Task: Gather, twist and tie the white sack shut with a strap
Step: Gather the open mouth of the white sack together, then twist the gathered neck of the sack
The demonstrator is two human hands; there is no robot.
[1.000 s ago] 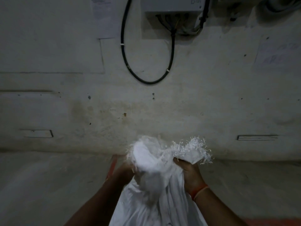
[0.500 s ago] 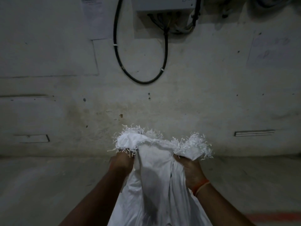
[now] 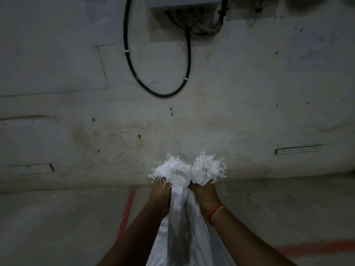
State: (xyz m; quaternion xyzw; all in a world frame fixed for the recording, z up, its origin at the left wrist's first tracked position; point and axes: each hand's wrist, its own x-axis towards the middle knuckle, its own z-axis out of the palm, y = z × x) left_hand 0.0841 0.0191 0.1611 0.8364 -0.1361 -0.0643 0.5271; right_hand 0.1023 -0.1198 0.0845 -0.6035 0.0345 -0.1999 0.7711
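The white sack [image 3: 184,233] rises from the bottom edge of the view between the person's two forearms, its cloth drawn into long vertical folds toward a narrow neck. The left hand [image 3: 160,198] grips the left side of that neck, fingers curled round the bunched cloth; the right hand [image 3: 204,196], with an orange band [image 3: 216,211] at the wrist, grips the right side in the same way. The two fists stand just beside each other, almost touching. Above them the frayed mouth [image 3: 187,170] of the sack fans out in two tufts of loose white fibres.

No strap is in view, so the tie has not begun. The likely risk is that the neck springs open when one hand lets go to fetch a strap, since the gather appears held by grip alone. The frayed fibres may also shed or slip through the fingers if the twist is taken too near the edge.

Beyond lie a grey floor with red lines [image 3: 127,210], then a stained wall carrying a looped black cable [image 3: 134,73] under a junction box [image 3: 182,4].
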